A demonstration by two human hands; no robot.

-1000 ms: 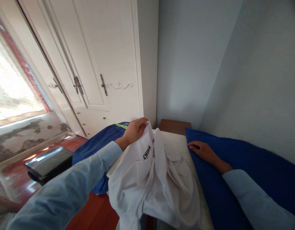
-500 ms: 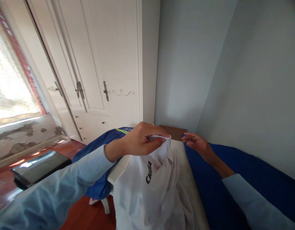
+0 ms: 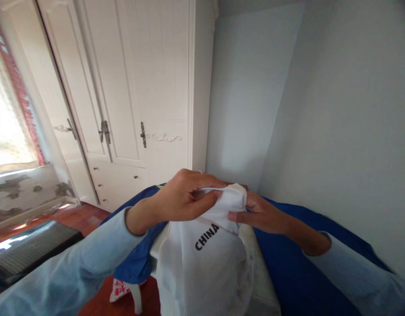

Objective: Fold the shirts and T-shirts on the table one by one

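Note:
A white garment [image 3: 202,267] with the black letters "CHINA" hangs down in front of me, its upper edge held up. My left hand [image 3: 180,195] pinches that edge between thumb and fingers. At the right end of the same edge, my right hand [image 3: 261,213] grips the cloth, thumb in front and fingers partly hidden behind it. The garment's lower part runs out of view at the bottom. Behind it shows part of a pale table or stool top [image 3: 259,281].
A blue cloth garment [image 3: 133,263] with a yellow stripe drapes at the left. Blue fabric [image 3: 297,263] spreads on the right by the grey wall [image 3: 337,123]. A white wardrobe [image 3: 163,87] stands behind. A dark ribbed case [image 3: 34,250] and a red-printed white bag [image 3: 120,289] are on the floor.
My right hand has moved left and taken hold of the garment's upper edge. The cloth is now spread wider, with its lettering flatter. My left hand keeps its pinch.

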